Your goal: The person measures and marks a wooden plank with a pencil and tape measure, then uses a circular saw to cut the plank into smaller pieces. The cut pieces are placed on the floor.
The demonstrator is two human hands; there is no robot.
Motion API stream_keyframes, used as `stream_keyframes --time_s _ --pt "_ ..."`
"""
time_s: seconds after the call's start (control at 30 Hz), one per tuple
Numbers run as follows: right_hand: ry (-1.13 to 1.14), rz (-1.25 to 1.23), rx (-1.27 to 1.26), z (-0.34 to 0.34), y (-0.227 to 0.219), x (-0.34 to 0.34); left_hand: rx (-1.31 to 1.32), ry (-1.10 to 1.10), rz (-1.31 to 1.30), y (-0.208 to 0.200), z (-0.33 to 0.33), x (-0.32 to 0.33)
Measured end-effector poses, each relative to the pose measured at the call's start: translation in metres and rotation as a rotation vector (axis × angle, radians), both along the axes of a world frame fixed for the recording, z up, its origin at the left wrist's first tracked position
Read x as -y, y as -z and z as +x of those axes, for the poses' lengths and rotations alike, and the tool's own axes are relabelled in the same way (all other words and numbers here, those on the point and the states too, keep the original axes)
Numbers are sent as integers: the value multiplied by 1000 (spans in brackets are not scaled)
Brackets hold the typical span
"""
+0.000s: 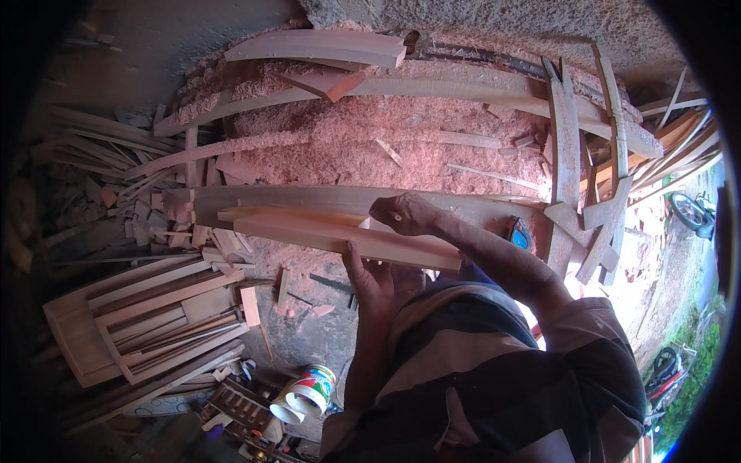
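Left hand (369, 284): thumb against the near face of a thick, pale, straight wooden board (324, 236); its fingers pass below the board's lower edge, mostly hidden, so I cannot tell whether they clamp it. Right hand (409, 214): fingers curled in at the board's far edge, apart from the left; a pale spot shows at the fist, but I cannot make out what, if anything, it grips. The board lies crosswise before the torso, partly covering a yellowish wooden piece (270, 211) and a long grey-brown plank (478, 210) behind.

The striped shirt (494, 363) blocks my lower view; the right forearm crosses the plank, near a blue, roughly triangular object (520, 233). Beyond: heaped pink shavings (309, 158). Right: crossing rough boards (566, 154). The dark rim cuts off a motorcycle (692, 214).
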State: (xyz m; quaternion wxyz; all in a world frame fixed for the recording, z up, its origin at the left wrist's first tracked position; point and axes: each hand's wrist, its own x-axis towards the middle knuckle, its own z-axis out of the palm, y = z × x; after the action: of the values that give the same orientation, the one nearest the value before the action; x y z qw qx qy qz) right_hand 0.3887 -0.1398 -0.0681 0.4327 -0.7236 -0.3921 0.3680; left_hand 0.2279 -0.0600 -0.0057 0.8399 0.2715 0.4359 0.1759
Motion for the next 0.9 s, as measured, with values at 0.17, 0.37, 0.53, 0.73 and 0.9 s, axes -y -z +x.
stream_keyframes --time_s 0.17,0.37,0.53,0.73,0.9 --pt "-49 -128 -212 -19 29 24 10 16 20 25 -10 -10" --pt "-96 -315 -366 -14 12 24 -9 -15 16 25 -7 -8" --pt "-196 -273 -242 -12 30 20 35 -9 9 19 0 -7" --pt "-15 167 -202 -16 42 24 53 -28 2 25 -4 -8" --pt "-73 207 -66 -3 60 -10 31 -40 -29 11 3 -5"
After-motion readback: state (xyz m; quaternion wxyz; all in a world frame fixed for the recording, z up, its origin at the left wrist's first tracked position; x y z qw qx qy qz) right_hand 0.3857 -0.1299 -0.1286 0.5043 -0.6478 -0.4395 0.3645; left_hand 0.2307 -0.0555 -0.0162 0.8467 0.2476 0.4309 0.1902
